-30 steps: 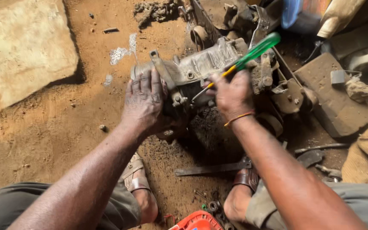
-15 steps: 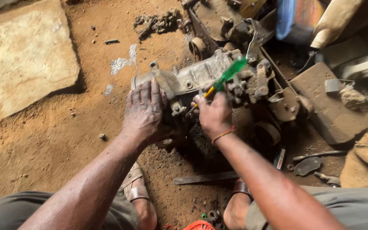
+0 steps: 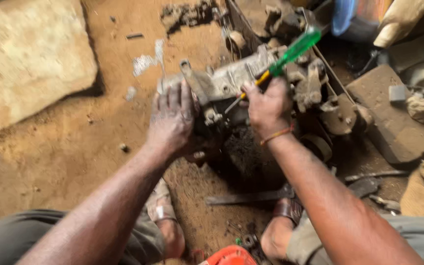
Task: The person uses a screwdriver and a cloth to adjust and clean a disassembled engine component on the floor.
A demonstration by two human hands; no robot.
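Nearest the cam: an orange plastic thing [image 3: 229,256] at the bottom edge, between the person's two sandalled feet. Just past them a flat metal bar [image 3: 249,198] lies on the oily dirt.

Mid-frame, both hands are on a grimy engine casing [image 3: 241,78], which sits on the ground w/ other greasy parts to its rt. Left hand [image 3: 172,118] lies flat over the near-left end of the casing, fingers spread and pressed down, thumb side wrapped on the edge — bracing, not pinching. Right hand [image 3: 267,105] is clamped round the yellow neck of a green-handled screwdriver [image 3: 281,60]; handle tilts up and away to the rt, shaft runs down-left, tip against the casing near the left hand's fingertips. Exact spot of the tip is blurred, can't tell if it's in a screw head or a seam.

Step in hand, as I judge it: working a fastener or prying at a joint while the casing is held steady. Next move needs firm downward brace from the left, controlled twist/lever from the rt; a slip would send the tip twd the left fingers.

Farther off: a pale stone slab [image 3: 28,59] top left, a dark block [image 3: 386,118] far rt.
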